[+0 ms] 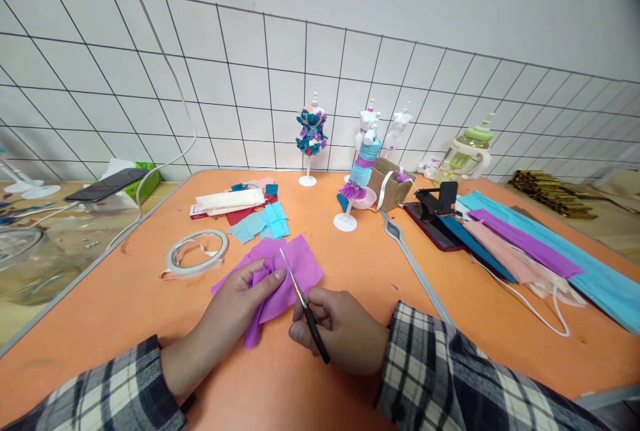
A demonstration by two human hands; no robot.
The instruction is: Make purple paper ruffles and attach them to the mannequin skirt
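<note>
A crumpled sheet of purple crepe paper (305, 264) lies spread in front of me on the orange table. Its gathered part is pinched between the thumb and fingers of my left hand (240, 294). My right hand (340, 328) grips black-handled scissors (313, 326), seen nearly edge-on. Their silver tip points up and away, over the purple sheet just right of my left thumb. Whether the blades are apart cannot be made out. A roll of white double-sided tape (174, 261) lies left of the paper, and light-blue paper pieces (260, 221) lie behind it.
Behind stand a mini dress form in teal and purple (311, 132) and another in light blue (364, 168). A cardboard box (393, 184), phone (435, 226), bottle (465, 158) and coloured paper strips (530, 238) are at right. A grey strip (415, 268) crosses the table (370, 271).
</note>
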